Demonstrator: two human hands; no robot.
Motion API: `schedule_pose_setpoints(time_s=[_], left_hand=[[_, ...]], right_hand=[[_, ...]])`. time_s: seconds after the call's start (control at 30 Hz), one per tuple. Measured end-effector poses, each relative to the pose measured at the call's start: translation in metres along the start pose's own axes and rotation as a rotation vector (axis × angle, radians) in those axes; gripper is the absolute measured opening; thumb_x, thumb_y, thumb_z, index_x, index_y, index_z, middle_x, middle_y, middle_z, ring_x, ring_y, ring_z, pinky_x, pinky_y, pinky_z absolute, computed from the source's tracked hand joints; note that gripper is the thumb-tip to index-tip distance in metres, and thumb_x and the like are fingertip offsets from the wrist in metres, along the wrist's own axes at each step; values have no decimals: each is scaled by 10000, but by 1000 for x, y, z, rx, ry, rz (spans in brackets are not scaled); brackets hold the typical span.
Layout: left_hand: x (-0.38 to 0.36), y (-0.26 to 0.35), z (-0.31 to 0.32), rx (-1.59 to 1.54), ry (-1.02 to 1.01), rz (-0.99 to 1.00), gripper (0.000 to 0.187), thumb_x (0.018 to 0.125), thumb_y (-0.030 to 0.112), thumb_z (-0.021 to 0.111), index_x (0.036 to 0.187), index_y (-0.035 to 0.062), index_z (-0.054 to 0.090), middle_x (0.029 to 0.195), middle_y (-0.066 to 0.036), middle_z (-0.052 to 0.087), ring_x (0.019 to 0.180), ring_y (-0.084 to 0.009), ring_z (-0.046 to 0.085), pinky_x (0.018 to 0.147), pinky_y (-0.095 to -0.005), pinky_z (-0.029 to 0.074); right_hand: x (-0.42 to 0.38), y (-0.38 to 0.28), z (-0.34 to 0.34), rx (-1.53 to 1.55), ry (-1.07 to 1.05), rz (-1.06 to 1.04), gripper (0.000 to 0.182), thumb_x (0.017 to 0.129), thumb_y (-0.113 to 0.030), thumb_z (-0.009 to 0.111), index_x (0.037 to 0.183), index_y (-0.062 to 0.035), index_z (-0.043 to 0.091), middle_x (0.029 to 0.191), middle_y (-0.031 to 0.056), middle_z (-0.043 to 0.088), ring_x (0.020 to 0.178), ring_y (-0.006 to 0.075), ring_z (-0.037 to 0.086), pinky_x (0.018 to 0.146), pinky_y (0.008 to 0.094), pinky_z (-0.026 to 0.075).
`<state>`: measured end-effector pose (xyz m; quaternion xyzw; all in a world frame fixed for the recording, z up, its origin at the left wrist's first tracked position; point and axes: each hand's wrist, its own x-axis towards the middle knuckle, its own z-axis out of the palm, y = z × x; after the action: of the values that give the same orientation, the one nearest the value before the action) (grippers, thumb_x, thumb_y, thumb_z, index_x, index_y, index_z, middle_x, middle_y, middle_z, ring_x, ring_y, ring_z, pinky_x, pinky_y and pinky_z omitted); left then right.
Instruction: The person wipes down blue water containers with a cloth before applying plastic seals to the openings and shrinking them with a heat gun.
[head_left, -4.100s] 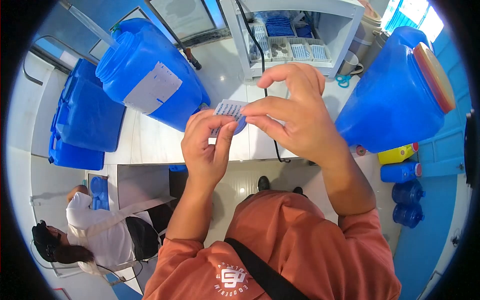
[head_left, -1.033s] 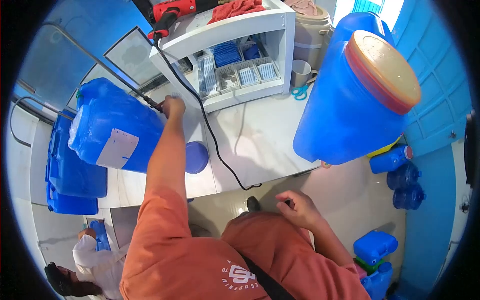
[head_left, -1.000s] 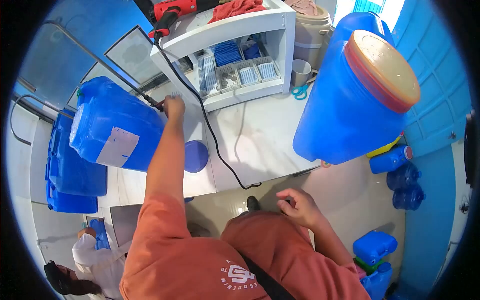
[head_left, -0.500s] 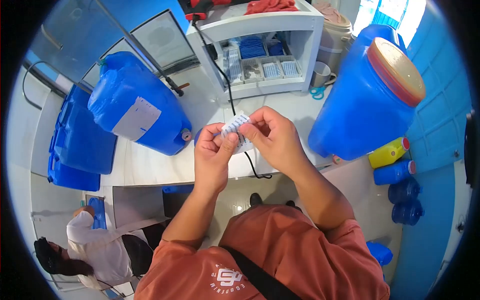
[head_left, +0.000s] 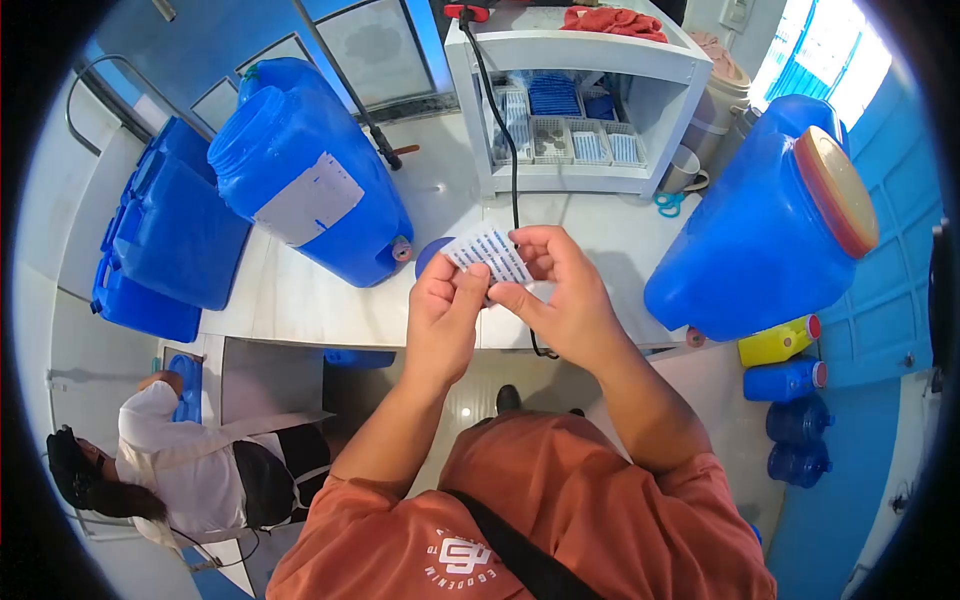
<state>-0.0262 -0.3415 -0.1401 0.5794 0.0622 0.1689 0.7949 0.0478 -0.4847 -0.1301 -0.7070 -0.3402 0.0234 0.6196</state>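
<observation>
Over the front of the white counter I hold a small white printed sheet [head_left: 490, 252] with rows of blue marks, tilted between both hands. My left hand [head_left: 443, 312] pinches its lower left part, thumb on top. My right hand [head_left: 568, 305] has its thumb and curled fingers at the sheet's right edge; part of that grip is hidden. Behind the left fingers shows part of a round blue object [head_left: 428, 252]. A black cable [head_left: 513, 165] runs down behind the sheet and over the counter edge.
Large blue drums [head_left: 315, 185] stand at left, and a blue jug with a red-rimmed lid [head_left: 740, 240] at right. A white shelf [head_left: 590, 183] holds baskets of printed sheets. Beside it are a mug [head_left: 682, 170] and scissors [head_left: 669, 204]. A co-worker [head_left: 185, 460] is at lower left.
The sheet now lies flatter and more of its printed face shows. My right fingers have moved from its top to its right edge. The view has shifted, so the counter things appear further right.
</observation>
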Motion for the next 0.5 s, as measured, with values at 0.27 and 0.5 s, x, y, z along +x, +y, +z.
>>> schedule_pose_setpoints(time_s=[0.27, 0.5], left_hand=[[15, 1, -5, -62, -51, -54, 141, 998, 12, 531, 1138, 8, 518, 1105, -111, 666, 951, -95, 624, 777, -248, 497], [44, -2, -37, 135, 32, 184, 124, 1001, 38, 530, 1117, 21, 491, 1085, -109, 671, 933, -122, 647, 793, -263, 553]], right_hand=[[22, 30, -8, 331, 9, 298, 194, 932, -170, 716, 975, -4, 625, 1092, 88, 641, 898, 105, 600, 730, 261, 496], [45, 44, 18, 546, -151, 292, 216, 913, -208, 742, 853, -24, 645, 964, 64, 665, 868, 88, 580, 725, 284, 484]])
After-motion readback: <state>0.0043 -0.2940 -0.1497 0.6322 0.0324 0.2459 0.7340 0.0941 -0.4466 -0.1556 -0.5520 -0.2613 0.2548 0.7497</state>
